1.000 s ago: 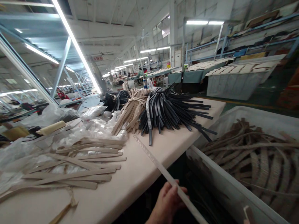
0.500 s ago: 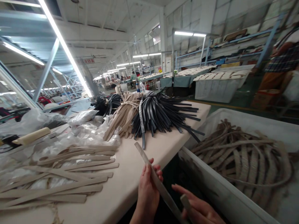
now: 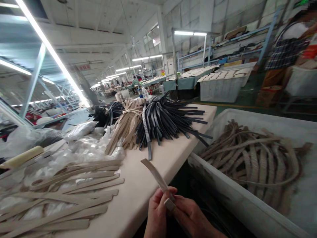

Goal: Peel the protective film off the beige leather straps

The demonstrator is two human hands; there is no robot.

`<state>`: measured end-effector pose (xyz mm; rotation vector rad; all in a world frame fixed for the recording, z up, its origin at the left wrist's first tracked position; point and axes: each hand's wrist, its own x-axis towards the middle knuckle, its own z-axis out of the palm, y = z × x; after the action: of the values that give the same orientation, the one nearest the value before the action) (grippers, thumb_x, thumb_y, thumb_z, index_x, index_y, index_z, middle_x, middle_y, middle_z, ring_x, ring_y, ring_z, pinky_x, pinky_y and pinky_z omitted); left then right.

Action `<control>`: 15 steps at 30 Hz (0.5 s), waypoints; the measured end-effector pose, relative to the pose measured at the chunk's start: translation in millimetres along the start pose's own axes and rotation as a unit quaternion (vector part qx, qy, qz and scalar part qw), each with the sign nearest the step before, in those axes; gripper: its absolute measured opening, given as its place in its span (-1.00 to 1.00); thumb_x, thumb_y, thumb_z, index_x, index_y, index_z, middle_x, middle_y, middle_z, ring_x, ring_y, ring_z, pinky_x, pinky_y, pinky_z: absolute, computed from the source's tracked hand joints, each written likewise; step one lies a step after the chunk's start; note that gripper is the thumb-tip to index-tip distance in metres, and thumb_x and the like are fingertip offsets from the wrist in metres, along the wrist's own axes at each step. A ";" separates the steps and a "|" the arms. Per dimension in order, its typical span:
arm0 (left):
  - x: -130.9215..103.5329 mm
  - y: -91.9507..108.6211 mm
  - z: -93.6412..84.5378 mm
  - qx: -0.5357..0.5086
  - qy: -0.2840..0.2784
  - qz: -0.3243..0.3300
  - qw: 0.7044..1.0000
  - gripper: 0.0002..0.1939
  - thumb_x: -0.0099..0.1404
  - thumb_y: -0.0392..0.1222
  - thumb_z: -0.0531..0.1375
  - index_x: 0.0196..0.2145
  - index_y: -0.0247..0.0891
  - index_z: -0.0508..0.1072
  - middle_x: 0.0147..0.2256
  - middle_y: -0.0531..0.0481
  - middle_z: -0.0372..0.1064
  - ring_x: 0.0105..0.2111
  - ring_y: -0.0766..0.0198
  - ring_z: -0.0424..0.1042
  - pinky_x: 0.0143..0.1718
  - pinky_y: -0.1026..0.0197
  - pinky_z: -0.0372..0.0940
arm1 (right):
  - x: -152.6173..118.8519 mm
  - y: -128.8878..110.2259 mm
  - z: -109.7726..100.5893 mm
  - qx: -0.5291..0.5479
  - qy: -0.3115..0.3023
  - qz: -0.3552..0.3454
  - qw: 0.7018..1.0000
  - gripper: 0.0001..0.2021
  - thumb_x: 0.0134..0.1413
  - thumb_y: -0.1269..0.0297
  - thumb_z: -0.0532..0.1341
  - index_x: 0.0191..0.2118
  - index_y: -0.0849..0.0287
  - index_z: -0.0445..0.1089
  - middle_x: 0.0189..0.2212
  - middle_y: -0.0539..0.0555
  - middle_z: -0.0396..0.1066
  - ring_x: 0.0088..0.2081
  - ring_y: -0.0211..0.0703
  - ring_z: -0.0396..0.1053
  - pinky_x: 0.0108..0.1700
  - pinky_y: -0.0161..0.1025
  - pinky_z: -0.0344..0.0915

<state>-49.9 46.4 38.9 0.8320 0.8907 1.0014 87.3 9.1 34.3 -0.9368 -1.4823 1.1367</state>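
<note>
My left hand and my right hand meet at the bottom centre, both gripping one beige strap. The strap's free end rises up and left from my fingers, over the table's near edge; a short end shows between my thumbs. To the left, loose beige straps lie spread on the white table. Farther back lie a tied beige bundle and a fan of black straps.
A large white bin at the right holds coiled woven beige straps. Crumpled clear plastic bags lie at the table's left. A person in a plaid apron stands at the far right. Other tables and bins stand behind.
My hands have come together on the strap, and less of it sticks out beyond my fingers. The view has shifted right, bringing the person at the far right further in.
</note>
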 end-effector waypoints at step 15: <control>0.9 -9.5 -1.4 0.305 -0.092 0.032 0.948 -0.55 0.19 0.25 0.25 -0.43 -0.24 0.58 -0.51 0.00 0.45 -0.44 0.22 0.30 -0.34 0.24 0.17 | 32.1 -37.8 -43.8 0.162 0.119 -0.052 0.978 -0.71 0.28 -0.01 0.21 -0.17 0.02 0.59 0.03 0.11 0.51 0.14 0.07 0.33 0.24 0.04 0.14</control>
<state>-47.7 44.6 29.7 1.4596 1.0307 0.6862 123.9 38.0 81.3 -0.7312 -1.0998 1.1057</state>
